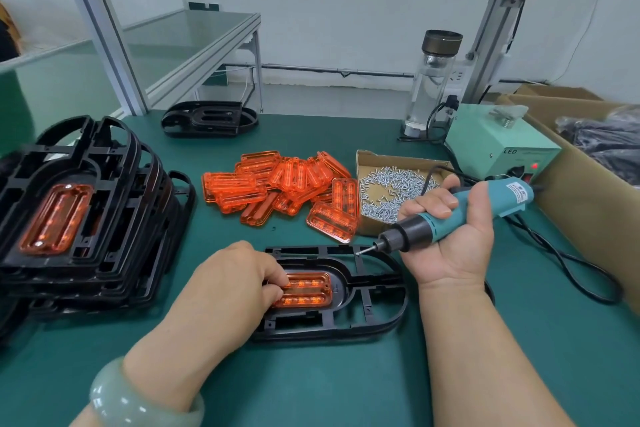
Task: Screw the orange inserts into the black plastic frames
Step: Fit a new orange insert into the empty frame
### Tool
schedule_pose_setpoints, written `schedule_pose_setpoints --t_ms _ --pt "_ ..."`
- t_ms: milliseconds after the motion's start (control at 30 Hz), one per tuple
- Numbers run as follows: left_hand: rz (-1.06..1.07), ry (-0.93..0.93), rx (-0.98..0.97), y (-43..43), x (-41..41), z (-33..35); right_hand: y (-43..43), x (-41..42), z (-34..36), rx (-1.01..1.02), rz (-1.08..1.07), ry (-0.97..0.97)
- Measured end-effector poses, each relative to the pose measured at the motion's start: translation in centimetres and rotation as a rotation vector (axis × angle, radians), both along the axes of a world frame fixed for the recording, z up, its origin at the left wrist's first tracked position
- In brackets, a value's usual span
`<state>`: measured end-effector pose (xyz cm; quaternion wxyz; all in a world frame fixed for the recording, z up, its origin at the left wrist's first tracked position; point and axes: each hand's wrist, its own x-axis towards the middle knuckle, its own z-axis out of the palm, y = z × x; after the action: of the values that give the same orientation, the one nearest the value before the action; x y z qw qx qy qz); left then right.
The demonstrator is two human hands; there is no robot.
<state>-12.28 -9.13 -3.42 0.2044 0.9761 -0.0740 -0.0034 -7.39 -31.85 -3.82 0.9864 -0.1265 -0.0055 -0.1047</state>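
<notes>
1. The step in hand is judged to be the fastening of one orange insert [308,289], which is seated in the central recess of the black plastic frame [367,298]. The frame lies flat on the green worktop [346,378], at 6 o'clock in the view.
2. The insert is steadied by the left hand [239,274]. Its fingers are curled, and its 9 o'clock end is pinched between fingertips and thumb. Whether a screw is also held there cannot be told.
3. An electric screwdriver [460,215] is gripped in the right hand [450,243], with the fingers wrapped round its teal body. The bit is pointed down towards 8 o'clock and is poised over the frame's far rim, at about 1 o'clock from the insert and apart from it.
4. Something small and silvery is seen at the bit's tip; it may be a screw, but this is too small to be confirmed.
5. No screw head can be made out on the insert's uncovered end, so the fastening is judged not yet done.
6. The next move calls for the bit to be brought down upright onto a screw hole of the insert while the insert is kept pressed in its seat.
7. Loose screws [391,191] are kept in a cardboard tray at 1 o'clock from the frame, and unfitted orange inserts [287,184] are heaped at 12 o'clock.
8. A stack of frames [86,218], the top one already fitted, is set at 9 o'clock.
</notes>
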Motion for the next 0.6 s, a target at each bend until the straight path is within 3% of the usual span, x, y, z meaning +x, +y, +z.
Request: schedule_pose_setpoints --t_ms 400,600 --pt "-0.034 0.033 0.048 -0.1 -0.1 0.8 0.0 0.0 0.1 0.000 -0.003 0.005" --pt "0.030 -0.037 0.024 -1.1 1.0 2.7 0.0 0.0 0.2 0.018 -0.002 0.015"
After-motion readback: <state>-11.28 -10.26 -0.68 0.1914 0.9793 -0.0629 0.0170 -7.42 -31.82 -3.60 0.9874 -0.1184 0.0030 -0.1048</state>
